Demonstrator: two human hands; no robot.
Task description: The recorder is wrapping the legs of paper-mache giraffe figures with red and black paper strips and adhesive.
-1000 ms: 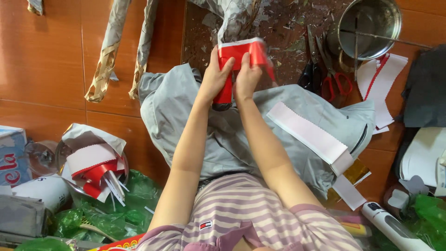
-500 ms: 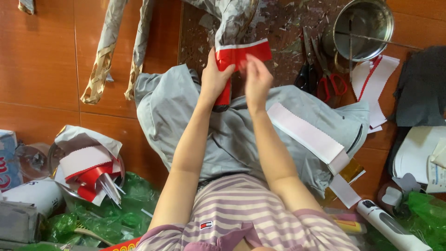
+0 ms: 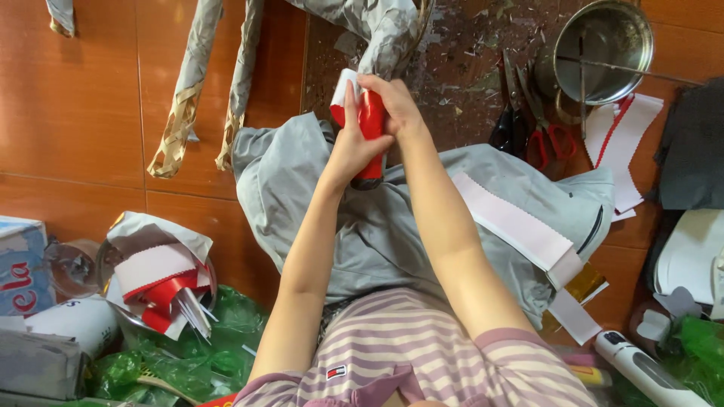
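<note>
Red and white strip of material (image 3: 366, 113), folded or rolled narrow, upright just above centre of the frame, raised clear of the grey cloth (image 3: 294, 173) draped below, probably so both hands can work its edges without the lap getting in the way. Gripped low down by the left hand (image 3: 354, 147), fingers curled closed around the red part, thumb pressed against its side. Pinched at the top by the right hand (image 3: 396, 102), fingers bent over the white upper edge, seemingly pressing the fold flat; exact fingertip contact hidden. Right of the forearms, a white pinked band (image 3: 513, 226) lying diagonally across the cloth. Upper right, red-handled scissors (image 3: 543, 128) beside a metal pot (image 3: 603, 45). Lower left, a bowl of red and white scraps (image 3: 162, 286) among green plastic (image 3: 196, 362).
</note>
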